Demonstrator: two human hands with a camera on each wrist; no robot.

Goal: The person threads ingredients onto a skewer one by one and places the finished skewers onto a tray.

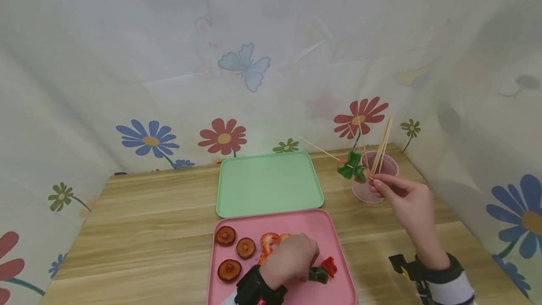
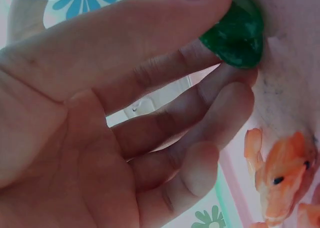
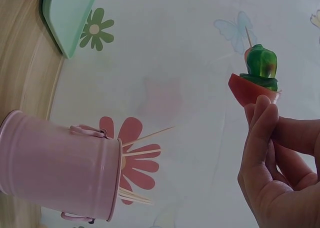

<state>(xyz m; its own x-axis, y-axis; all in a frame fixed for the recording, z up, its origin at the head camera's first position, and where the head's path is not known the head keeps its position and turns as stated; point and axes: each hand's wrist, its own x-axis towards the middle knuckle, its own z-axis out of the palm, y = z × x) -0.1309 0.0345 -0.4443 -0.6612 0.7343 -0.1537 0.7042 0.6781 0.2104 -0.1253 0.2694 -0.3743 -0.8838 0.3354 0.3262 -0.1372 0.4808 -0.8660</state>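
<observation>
One loaded skewer (image 3: 261,63) in right hand (image 1: 408,204); wristband label (image 1: 261,301) unreadably small.

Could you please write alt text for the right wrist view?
A right hand holds a skewer threaded with green and red pieces. At lower left, a pink bucket with thin sticks appears sideways before a floral backdrop.

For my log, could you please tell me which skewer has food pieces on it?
The skewer in the right hand: it carries green and red pieces, while the sticks in the pink bucket look bare where visible.
</observation>
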